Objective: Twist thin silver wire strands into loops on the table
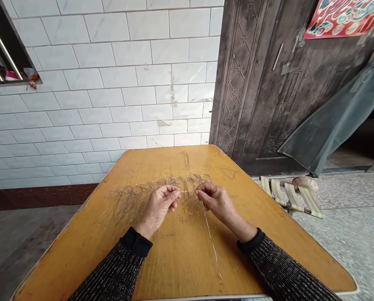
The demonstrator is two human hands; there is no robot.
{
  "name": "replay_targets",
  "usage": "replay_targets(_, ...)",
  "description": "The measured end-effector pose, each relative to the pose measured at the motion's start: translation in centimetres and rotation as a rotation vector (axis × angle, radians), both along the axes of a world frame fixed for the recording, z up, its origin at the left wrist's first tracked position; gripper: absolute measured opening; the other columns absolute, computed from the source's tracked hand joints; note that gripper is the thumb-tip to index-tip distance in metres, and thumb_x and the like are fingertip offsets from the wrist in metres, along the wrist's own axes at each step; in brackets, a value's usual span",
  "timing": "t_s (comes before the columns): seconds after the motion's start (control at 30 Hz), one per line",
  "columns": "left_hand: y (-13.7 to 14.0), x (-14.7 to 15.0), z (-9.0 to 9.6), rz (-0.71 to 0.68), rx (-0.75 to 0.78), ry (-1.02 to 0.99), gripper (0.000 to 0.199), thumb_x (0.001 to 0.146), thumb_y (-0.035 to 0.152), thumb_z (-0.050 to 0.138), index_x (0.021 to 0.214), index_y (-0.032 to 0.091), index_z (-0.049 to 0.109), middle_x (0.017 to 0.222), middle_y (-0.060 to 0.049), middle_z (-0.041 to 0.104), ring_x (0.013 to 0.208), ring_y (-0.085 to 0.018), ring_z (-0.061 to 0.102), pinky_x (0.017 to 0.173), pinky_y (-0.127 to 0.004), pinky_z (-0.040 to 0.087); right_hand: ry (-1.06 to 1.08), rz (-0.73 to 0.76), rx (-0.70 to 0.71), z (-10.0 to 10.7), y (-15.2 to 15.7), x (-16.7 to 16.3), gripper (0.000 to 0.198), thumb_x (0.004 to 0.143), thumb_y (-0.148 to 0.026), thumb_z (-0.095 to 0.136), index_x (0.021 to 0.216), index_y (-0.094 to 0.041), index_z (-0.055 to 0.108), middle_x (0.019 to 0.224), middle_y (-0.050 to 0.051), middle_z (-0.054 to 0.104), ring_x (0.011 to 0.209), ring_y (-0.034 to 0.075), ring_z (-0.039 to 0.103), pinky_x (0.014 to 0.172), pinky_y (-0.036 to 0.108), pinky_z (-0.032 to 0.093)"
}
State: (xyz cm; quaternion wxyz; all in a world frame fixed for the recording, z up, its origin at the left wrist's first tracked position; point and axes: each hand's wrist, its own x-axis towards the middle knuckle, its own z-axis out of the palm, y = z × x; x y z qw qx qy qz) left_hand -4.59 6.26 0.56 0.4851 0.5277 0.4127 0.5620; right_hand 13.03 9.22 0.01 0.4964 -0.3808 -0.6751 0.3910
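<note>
My left hand pinches one end of a thin wire between thumb and forefinger. My right hand pinches the same wire a short way to the right, so a small span runs taut between them. From under my right hand a long tail of wire hangs down toward the table's near side. Just beyond and beside my hands lies a row of looped wires, their loose ends trailing toward me. Whether the wire I hold joins that row cannot be made out.
The wooden table bears a few bent wires at its far end and a wire triangle on the right. A strapped folding stool stands on the floor to the right. A tiled wall and dark door rise behind.
</note>
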Motion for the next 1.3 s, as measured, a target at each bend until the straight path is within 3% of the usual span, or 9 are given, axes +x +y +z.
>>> replay_targets(0.27,0.4,-0.1,-0.6,0.231,0.081,-0.081,0.02,0.067,0.031,0.066,0.07,0.012,0.058,0.064,-0.001,0.061,0.053,-0.009,0.055,0.05,-0.021,0.044,0.069,0.131,-0.23,0.5,-0.5,0.0,0.037,0.078,-0.049,0.047,0.079,-0.013,0.057,0.065,0.002,0.066,0.028,0.002,0.038,0.033,0.018,0.027)
replay_targets(0.57,1.5,-2.0,0.2,0.473,0.157,-0.246,0.023,0.062,0.03,0.069,0.07,0.012,0.057,0.066,-0.002,0.06,0.058,-0.01,0.057,0.056,-0.022,0.047,-0.067,0.544,-0.42,-0.3,-1.1,0.1,0.031,0.071,-0.042,0.06,0.079,-0.013,0.059,0.06,0.0,0.066,0.027,0.002,0.035,0.031,0.016,0.024)
replay_targets(0.7,2.1,-3.0,0.2,0.522,0.159,-0.294,0.024,0.061,0.03,0.069,0.07,0.012,0.055,0.066,-0.001,0.06,0.057,-0.009,0.057,0.057,-0.022,0.047,-0.095,0.494,-0.375,-0.4,-1.2,0.0,0.028,0.073,-0.04,0.058,0.075,-0.013,0.059,0.055,-0.003,0.062,0.028,0.002,0.035,0.032,0.016,0.024)
replay_targets(0.83,2.3,-3.3,0.1,0.524,0.162,-0.312,0.024,0.063,0.03,0.068,0.073,0.012,0.055,0.067,-0.001,0.058,0.057,-0.008,0.056,0.057,-0.022,0.047,-0.22,0.342,-0.184,-0.6,-1.2,0.3,0.034,0.08,-0.038,0.049,0.055,-0.015,0.053,0.047,-0.004,0.056,0.028,0.002,0.033,0.032,0.016,0.025)
replay_targets(0.93,2.3,-3.0,-0.1,0.543,0.206,-0.278,0.03,0.068,0.03,0.065,0.09,0.014,0.052,0.089,-0.005,0.057,0.065,-0.009,0.056,0.058,-0.02,0.046,-0.249,0.175,-0.122,-0.4,-0.4,0.7,0.036,0.079,-0.036,0.049,0.049,-0.016,0.051,0.04,-0.005,0.049,0.027,0.003,0.032,0.031,0.016,0.024)
replay_targets(1.03,1.8,-2.0,-0.7,0.579,0.268,-0.084,0.038,0.077,0.03,0.056,0.11,0.021,0.04,0.114,-0.009,0.046,0.08,-0.012,0.054,0.06,-0.021,0.047,-0.262,0.044,-0.161,0.8,2.0,1.1,0.026,0.076,-0.033,0.051,0.057,-0.016,0.056,0.041,-0.005,0.052,0.025,0.004,0.032,0.029,0.017,0.022)
replay_targets(1.13,0.4,-0.3,-1.1,0.518,0.357,0.214,0.037,0.082,0.022,0.048,0.117,0.022,0.034,0.117,-0.01,0.044,0.089,-0.015,0.052,0.071,-0.026,0.046,-0.342,-0.096,-0.195,2.6,6.0,1.2,0.023,0.075,-0.028,0.051,0.057,-0.016,0.057,0.04,-0.004,0.054,0.025,0.005,0.033,0.03,0.018,0.024)
replay_targets(1.2,-1.0,0.9,-1.3,0.375,0.515,0.541,0.035,0.081,0.014,0.047,0.114,0.022,0.04,0.117,-0.01,0.046,0.09,-0.017,0.053,0.075,-0.029,0.045,-0.39,-0.149,-0.201,3.3,9.1,0.9,0.024,0.075,-0.024,0.051,0.054,-0.015,0.056,0.038,-0.003,0.054,0.026,0.005,0.033,0.03,0.019,0.025)
replay_targets(1.3,-2.7,2.4,-1.6,0.001,0.837,1.014,0.022,0.084,0.008,0.04,0.097,0.02,0.053,0.1,-0.007,0.055,0.087,-0.019,0.054,0.073,-0.029,0.044,-0.527,-0.239,-0.223,3.4,13.7,0.2,0.03,0.075,-0.02,0.054,0.046,-0.013,0.053,0.035,-0.001,0.05,0.028,0.005,0.037,0.034,0.019,0.031)
